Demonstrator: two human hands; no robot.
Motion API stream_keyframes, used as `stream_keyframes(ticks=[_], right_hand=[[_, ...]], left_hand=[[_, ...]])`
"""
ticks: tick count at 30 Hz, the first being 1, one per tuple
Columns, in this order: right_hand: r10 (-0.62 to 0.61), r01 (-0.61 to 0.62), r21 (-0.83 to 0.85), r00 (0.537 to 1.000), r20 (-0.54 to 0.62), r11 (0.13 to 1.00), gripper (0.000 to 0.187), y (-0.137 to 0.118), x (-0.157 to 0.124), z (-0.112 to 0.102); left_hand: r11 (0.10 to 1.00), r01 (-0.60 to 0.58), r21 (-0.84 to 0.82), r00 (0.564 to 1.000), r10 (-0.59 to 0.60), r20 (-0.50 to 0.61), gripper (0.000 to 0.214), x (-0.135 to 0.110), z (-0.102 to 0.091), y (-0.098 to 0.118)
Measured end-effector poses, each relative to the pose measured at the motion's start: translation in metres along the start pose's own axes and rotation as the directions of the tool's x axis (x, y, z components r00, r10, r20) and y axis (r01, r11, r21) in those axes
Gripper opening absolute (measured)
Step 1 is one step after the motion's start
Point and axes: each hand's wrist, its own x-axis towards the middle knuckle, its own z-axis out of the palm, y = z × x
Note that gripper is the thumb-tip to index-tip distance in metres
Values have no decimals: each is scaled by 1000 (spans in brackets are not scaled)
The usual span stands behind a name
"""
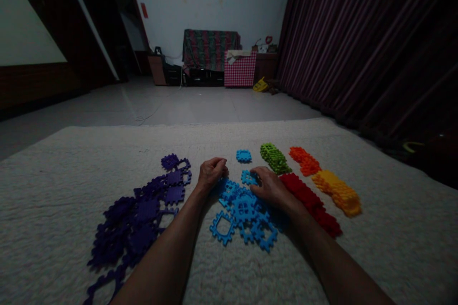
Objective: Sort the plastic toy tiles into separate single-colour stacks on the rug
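Note:
Light-blue toothed building tiles (244, 207) lie in a loose heap between my forearms, some with square openings. My right hand (271, 187) has its thumb and fingers closed on the edge of a blue building tile (247, 177) just beyond the heap. At the heap's far left edge, my left hand (212, 171) is curled with its fingertips together; whatever they hold, if anything, is hidden. One more blue tile (244, 155) lies flat by itself, farther out than both hands.
Purple tiles (146, 212) spread untidily on the left. To the right lie overlapping rows of green (275, 158), red (309, 205), orange (304, 160) and yellow tiles (337, 191). Everything rests on a pale quilted cover (107, 152). A dark curtain (332, 33) hangs at the right.

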Motion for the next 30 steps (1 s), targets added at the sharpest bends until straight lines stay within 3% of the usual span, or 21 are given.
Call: stream_keyframes(ticks=[3, 7, 14, 19, 24, 30], right_hand=[[-50, 50, 6, 998, -40, 999, 40, 5, 1, 5], [-127, 132, 12, 972, -196, 991, 42, 10, 4, 16], [-54, 64, 20, 944, -326, 998, 42, 8, 10, 24], [18, -25, -18, 946, -323, 1000, 39, 8, 12, 28], [75, -115, -132, 959, -274, 985, 54, -5, 16, 27], [244, -287, -226, 949, -200, 931, 67, -28, 22, 15]], left_hand=[[1000, -5, -16, 1000, 5, 3, 30, -2, 0, 1], [1000, -21, -16, 1000, 21, 5, 28, -2, 0, 0], [999, -39, 9, 999, 39, -3, 31, 0, 0, -5], [997, -52, 51, 999, 52, -5, 32, 0, -1, -7], [996, -72, 43, 997, 72, 4, 30, 1, 0, -5], [996, -79, 26, 997, 79, 26, 30, 0, -1, -5]])
